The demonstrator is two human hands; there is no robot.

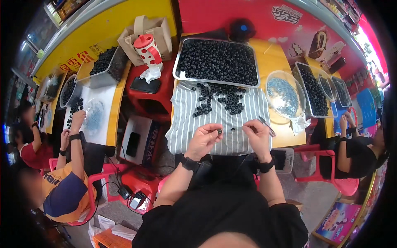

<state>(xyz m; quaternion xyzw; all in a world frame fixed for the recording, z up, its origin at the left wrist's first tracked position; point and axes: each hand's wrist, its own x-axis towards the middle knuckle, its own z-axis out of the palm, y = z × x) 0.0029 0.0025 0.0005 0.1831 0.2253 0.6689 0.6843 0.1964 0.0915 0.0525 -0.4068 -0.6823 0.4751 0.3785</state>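
Observation:
My left hand [203, 141] pinches a small black ring-like piece [219, 131] between thumb and fingertips, over a grey-and-white striped cloth [178, 124]. To its right, my right hand [257, 136] has its thumb and fingers pressed together; whatever is between them is too small to make out. Between the hands a single black piece [233, 129] appears on the cloth. Beyond them, loose black pieces [202, 108] lie in two groups. Behind these stands a wide metal tray [178, 75] filled with more of the same pieces.
At right, a round clear dish [304, 99] holds tiny pale-blue bits, beside a pen [264, 122] and crumpled tissue [300, 125]. A red stool [163, 91] at left carries a dotted tumbler [148, 50], a phone [145, 85] and a paper bag [163, 31]. Co-workers sit on both sides.

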